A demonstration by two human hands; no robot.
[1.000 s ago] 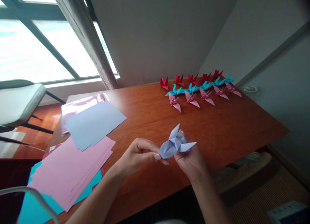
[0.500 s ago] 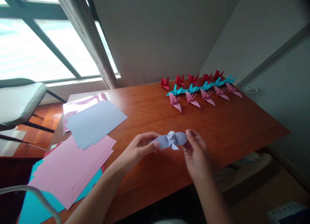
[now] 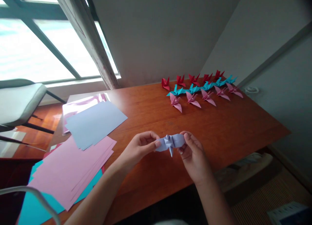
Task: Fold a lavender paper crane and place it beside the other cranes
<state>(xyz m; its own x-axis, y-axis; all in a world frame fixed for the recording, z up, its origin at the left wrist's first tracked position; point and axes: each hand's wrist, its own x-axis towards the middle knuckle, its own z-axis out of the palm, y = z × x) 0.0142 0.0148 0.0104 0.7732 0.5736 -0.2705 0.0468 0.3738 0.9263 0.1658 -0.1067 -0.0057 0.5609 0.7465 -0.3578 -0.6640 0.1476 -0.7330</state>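
A pale blue origami crane (image 3: 169,142) is held just above the wooden table, its two wings spread to the sides. My left hand (image 3: 142,145) pinches the left wing between thumb and fingers. At the other side, my right hand (image 3: 193,150) grips the tip of the right wing, thumb on top. The crane's folded middle sticks up between the hands, and one narrow point hangs down toward me. Parts of both wing tips are hidden under my fingers.
Rows of finished cranes stand at the back right: red (image 3: 194,79), turquoise (image 3: 193,89) and pink (image 3: 193,100). Light blue sheets (image 3: 97,121), pink sheets (image 3: 73,169) and turquoise paper (image 3: 36,205) lie on the left. A chair (image 3: 21,101) stands by the window.
The crane has tilted, so its lower point now hangs straighter down. My right hand has shifted slightly left and the hands are a little closer together.
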